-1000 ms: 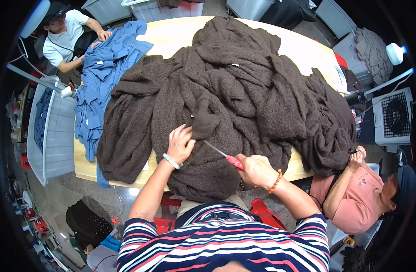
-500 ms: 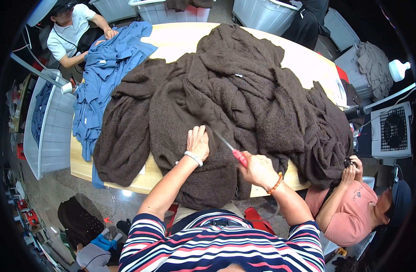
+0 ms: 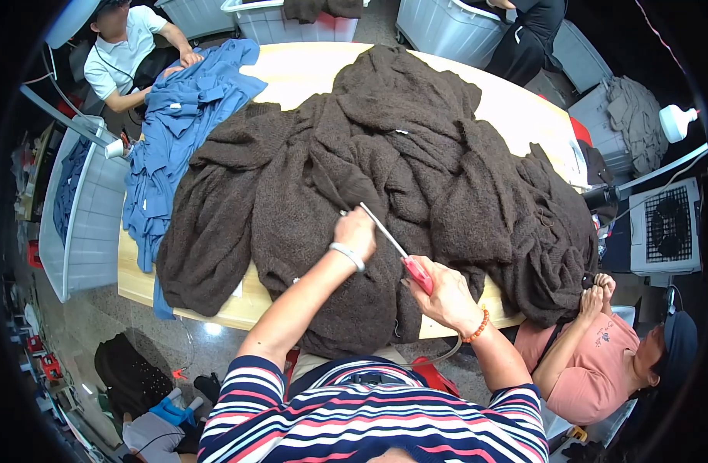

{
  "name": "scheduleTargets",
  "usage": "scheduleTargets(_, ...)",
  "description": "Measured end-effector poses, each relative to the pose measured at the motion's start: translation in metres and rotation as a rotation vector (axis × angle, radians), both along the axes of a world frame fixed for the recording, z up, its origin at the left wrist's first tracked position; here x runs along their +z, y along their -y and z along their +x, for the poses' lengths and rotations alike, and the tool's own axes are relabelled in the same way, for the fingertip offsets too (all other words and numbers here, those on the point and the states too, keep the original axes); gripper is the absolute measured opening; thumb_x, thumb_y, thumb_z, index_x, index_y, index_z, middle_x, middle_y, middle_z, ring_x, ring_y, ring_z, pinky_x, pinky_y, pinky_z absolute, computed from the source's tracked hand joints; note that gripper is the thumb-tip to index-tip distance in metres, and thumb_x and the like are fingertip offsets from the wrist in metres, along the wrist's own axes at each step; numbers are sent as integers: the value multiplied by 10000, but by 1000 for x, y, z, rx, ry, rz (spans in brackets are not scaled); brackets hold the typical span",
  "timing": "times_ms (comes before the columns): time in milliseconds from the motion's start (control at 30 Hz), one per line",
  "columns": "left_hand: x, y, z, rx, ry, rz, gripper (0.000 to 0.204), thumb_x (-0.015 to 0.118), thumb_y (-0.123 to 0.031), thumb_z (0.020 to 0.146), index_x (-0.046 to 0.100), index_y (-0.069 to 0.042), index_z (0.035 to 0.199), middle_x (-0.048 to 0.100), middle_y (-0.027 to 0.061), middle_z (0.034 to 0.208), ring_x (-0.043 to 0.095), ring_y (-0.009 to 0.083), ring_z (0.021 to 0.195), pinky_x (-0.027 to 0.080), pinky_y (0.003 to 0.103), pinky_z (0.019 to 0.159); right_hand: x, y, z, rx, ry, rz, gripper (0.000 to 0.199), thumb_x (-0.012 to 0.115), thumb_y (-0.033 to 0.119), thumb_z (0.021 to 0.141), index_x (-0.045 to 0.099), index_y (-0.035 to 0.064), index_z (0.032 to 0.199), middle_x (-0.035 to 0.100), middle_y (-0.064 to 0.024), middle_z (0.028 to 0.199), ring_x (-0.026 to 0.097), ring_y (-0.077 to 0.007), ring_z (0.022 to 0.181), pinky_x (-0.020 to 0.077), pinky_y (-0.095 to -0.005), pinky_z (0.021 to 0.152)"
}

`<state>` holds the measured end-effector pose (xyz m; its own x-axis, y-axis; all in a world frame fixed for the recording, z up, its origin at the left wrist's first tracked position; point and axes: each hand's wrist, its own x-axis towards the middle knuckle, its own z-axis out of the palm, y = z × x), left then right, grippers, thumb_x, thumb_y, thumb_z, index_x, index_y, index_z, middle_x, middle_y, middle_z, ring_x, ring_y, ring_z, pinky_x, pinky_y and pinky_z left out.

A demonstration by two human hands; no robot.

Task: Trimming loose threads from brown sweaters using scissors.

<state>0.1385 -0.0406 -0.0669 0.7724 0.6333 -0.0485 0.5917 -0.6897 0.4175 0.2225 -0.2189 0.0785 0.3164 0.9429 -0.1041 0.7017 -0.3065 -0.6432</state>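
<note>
A large heap of dark brown knitted garments [image 3: 308, 224] covers the middle of the table. My left hand [image 3: 355, 235] is closed, its fingers gathered on the brown knit in front of me. In my right hand [image 3: 449, 295] is an air blow gun [image 3: 418, 273] with a red handle and a long thin metal nozzle. The nozzle tip is just beyond my left hand, close over the cloth; contact with it cannot be made out. A pale hose [image 3: 450, 353] hangs below my right wrist.
Blue garments [image 3: 173, 123] lie on the pale wooden table [image 3: 292, 62] at the far left, handled by a person in white. At the right, a person in pink [image 3: 593, 355] holds the brown cloth's edge. Grey bins [image 3: 446, 31] and a lamp [image 3: 678, 122] surround the table.
My left hand has gone from lying on the knit to gripping it, slightly right. My right hand has moved a little right and nearer, with the blow gun's nozzle now clear of the fold.
</note>
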Motion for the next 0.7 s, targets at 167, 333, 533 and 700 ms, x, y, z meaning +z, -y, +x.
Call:
scheduleTargets(167, -14, 88, -25, -455, 176, -43, 214, 678, -242, 761, 685, -93, 915, 577, 78, 1054, 505, 275, 1033, 402, 406, 814, -4, -6, 3, 18, -31, -67, 323, 629, 226, 873, 571, 106, 1167, 648, -200, 792, 645, -390, 772, 512, -458, 706)
scheduleTargets(333, 7, 88, -72, -633, 315, -509, 230, 667, -179, 813, 669, -75, 1019, 619, 135, 1001, 610, 297, 909, 492, 398, 782, -20, 1, 12, 24, 4, -248, 358, 640, 242, 862, 568, 87, 1177, 656, -221, 850, 649, -399, 829, 513, -456, 725)
scheduleTargets(533, 18, -2, -75, 239, 412, -228, 243, 682, -104, 809, 645, -27, 1037, 606, 131, 1006, 653, 268, 791, 520, 334, 712, -24, 8, 6, 34, 15, -216, 352, 631, 250, 868, 568, 88, 1173, 654, -217, 796, 644, -408, 780, 509, -477, 715)
scheduleTargets(700, -5, -20, -66, 146, 116, -167, 190, 682, -104, 791, 653, -35, 966, 598, 158, 992, 622, 382, 892, 505, 475, 799, -28, 10, -4, 109, 50, -211, 314, 615, 244, 874, 580, 84, 1142, 652, -215, 759, 652, -396, 745, 514, -479, 696)
